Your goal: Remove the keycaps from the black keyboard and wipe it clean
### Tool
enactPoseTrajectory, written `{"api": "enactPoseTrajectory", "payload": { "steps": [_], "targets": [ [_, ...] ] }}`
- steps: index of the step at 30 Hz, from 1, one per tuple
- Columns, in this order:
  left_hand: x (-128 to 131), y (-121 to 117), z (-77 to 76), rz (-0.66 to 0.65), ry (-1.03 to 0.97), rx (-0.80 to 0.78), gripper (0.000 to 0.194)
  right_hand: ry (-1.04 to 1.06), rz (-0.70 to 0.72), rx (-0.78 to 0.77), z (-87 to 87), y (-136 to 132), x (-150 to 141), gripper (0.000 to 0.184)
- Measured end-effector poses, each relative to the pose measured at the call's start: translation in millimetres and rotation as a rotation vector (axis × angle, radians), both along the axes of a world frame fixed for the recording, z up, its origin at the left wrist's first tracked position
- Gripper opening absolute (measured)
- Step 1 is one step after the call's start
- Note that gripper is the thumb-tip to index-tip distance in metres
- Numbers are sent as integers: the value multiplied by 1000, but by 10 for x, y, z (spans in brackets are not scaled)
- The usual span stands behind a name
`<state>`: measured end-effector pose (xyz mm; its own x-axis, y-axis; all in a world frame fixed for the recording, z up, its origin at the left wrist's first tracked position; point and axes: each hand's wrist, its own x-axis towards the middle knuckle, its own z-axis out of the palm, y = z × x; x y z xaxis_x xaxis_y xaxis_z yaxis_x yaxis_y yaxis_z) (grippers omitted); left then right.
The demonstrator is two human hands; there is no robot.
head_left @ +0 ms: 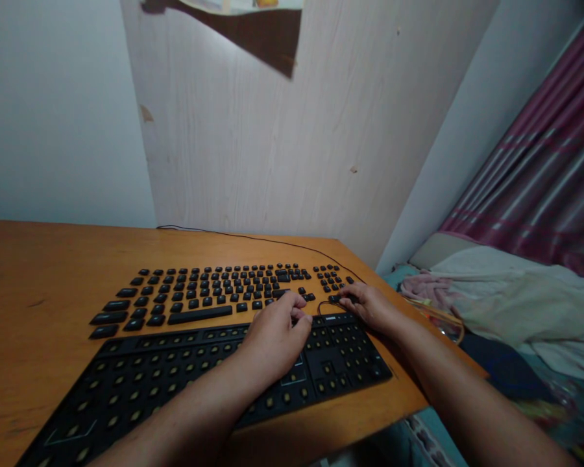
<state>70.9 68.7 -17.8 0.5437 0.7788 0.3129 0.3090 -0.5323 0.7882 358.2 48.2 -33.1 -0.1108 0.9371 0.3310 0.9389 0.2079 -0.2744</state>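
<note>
Bare left forearm (189, 408) crosses a long black plastic keyboard base (321, 358) with exposed pale-yellow key posts, on an orange-brown wooden desk (58, 272). Small loose black keycaps (221, 299) lie in rows just behind the base. Hands are apart. Left hand (278, 334): above the base, fingers curled; whether it grips anything cannot be determined. Right hand (367, 306): fingers bent at a dark keycap (335, 299); pinch or mere contact cannot be determined.

Hazards:
- Lateral wrist movement may scatter the rows and lose their order.
- Snagging the thin black cable (263, 238) may drag nearby keycaps.
- A right-hand slip may push keycaps off the desk's right edge.
- Downward forearm load may shift the base.
</note>
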Motion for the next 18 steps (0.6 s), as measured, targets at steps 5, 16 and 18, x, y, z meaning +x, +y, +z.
{"api": "enactPoseTrajectory", "payload": {
  "steps": [5,16,18],
  "targets": [
    [2,-1,6,9,13,-7,20,-7,-3,12,-15,7,11,24],
    [-1,4,-4,13,23,6,22,8,-7,43,-55,27,44,29],
    [-4,3,-5,16,24,10,21,27,-19,54,-45,5,36,30]
  ]
}}
